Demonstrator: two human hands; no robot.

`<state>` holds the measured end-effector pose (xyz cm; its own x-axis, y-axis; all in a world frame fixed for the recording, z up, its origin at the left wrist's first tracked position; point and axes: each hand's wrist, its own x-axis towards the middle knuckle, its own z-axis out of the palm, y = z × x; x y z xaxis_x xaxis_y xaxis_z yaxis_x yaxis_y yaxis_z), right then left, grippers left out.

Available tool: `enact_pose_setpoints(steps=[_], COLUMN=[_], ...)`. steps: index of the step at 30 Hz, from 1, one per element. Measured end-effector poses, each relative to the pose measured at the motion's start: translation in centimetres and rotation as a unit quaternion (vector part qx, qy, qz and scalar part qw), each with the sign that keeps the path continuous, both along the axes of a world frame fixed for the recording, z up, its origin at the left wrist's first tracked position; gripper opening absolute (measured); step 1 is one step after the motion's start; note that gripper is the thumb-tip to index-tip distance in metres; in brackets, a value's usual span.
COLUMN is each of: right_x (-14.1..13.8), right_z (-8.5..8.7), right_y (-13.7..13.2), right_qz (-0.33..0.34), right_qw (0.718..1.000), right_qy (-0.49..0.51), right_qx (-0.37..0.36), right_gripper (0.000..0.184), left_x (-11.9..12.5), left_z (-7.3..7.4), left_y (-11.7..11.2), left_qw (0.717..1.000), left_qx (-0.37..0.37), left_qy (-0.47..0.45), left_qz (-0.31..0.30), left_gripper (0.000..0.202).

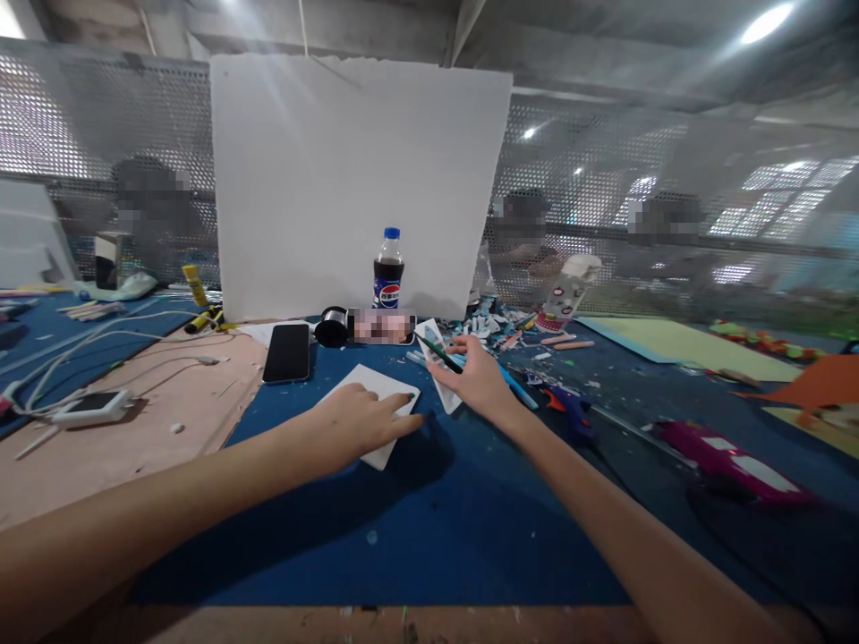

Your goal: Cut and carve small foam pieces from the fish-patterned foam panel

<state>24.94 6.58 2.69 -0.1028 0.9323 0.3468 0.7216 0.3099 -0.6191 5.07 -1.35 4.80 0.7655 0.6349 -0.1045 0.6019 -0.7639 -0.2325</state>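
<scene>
My left hand lies flat on a white card on the blue mat, fingers stretched out and pressing it down. My right hand is closed around a dark green pencil, whose tip points left over a second white piece under the hand. A blue pen lies just right of that hand.
A black phone and a cola bottle stand before a white board. Paper scraps, a blue glue gun and a magenta tool lie right. Cables and a power bank lie left. People sit behind the mesh.
</scene>
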Motion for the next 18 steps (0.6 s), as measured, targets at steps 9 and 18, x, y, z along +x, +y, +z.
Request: enact_pose_setpoints(steps=[9, 18], right_x=[-0.2, 0.0], right_z=[-0.3, -1.1], right_y=[0.0, 0.5], right_qz=[0.001, 0.006], right_qw=[1.000, 1.000], right_qy=[-0.016, -0.013], right_qx=[-0.014, 0.008], right_gripper=[0.055, 0.055], left_x=[-0.8, 0.0], left_z=[-2.8, -4.8], left_y=[1.0, 2.1], left_qw=[0.980, 0.996], left_qx=[-0.141, 0.025], left_qy=[-0.078, -0.071], left_qz=[0.119, 0.056], left_gripper=[0.104, 0.072])
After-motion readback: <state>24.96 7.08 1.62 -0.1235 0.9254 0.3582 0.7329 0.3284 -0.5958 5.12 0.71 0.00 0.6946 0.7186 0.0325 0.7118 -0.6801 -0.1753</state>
